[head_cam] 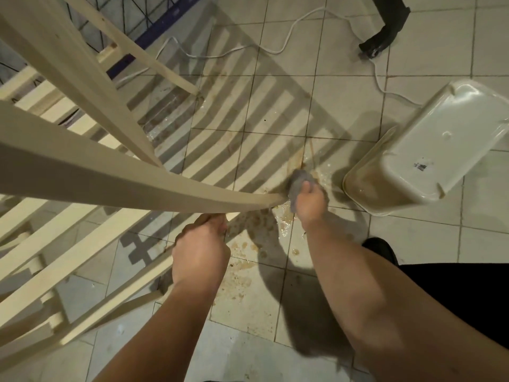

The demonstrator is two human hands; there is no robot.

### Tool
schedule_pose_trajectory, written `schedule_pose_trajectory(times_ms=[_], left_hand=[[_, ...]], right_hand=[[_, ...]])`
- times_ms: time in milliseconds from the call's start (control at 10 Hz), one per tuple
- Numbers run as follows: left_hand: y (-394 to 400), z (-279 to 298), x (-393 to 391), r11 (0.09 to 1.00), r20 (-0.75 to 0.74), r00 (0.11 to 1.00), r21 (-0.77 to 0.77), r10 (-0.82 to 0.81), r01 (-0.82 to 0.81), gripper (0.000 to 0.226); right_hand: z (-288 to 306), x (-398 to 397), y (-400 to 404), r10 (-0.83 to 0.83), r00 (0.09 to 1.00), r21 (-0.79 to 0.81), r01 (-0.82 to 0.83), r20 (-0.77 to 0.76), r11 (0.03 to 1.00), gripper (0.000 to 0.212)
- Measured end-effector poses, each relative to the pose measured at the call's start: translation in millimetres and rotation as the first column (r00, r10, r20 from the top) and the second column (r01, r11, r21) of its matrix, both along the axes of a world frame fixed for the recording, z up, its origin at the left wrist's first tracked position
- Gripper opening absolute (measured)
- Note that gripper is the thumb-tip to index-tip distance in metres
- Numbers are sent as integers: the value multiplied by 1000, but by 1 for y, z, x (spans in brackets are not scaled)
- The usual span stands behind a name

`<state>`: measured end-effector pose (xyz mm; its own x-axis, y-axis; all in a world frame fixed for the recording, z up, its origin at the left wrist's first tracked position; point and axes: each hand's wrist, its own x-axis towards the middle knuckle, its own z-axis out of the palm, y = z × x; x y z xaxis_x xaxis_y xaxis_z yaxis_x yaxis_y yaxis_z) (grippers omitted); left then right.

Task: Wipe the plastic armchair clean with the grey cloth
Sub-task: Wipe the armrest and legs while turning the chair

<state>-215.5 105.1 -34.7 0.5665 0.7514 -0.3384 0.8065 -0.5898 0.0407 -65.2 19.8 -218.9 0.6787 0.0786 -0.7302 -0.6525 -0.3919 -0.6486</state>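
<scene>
The cream plastic armchair (82, 166) fills the left side of the view, tipped over so its slats and legs slant across the tiled floor (413, 244). One long curved leg or arm rail runs from the near left toward the centre. The left hand (202, 249) grips a slat of the chair just below that rail, fingers curled round its edge. The right hand (309, 204) clutches the grey cloth (298, 183), bunched in its fingers and pressed against the tip of the curved rail. Brown splashes and a wet patch (285, 220) mark the tiles beneath both hands. To the right, near the cloth, a cream plastic basin (429, 150) lies tilted on its side. A white cable (292, 31) winds across the far floor, ending near a black furniture leg (385, 31).
</scene>
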Motion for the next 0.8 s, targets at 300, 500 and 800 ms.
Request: schedule_pose_trajectory(times_ms=[300,500,800], left_hand=[[-1,0,-1,1000,5,1000,2,-2,2,56],[-1,0,-1,1000,15,1000,-5,7,-7,52],[1,0,-2,1000,23,1000,10,-7,7,45]], right_hand=[[0,-11,26,318,935,102,-304,-160,947,39],[9,-41,7,-220,945,127,256,-244,958,45],[22,-35,32,-353,856,73,407,-377,910,39]])
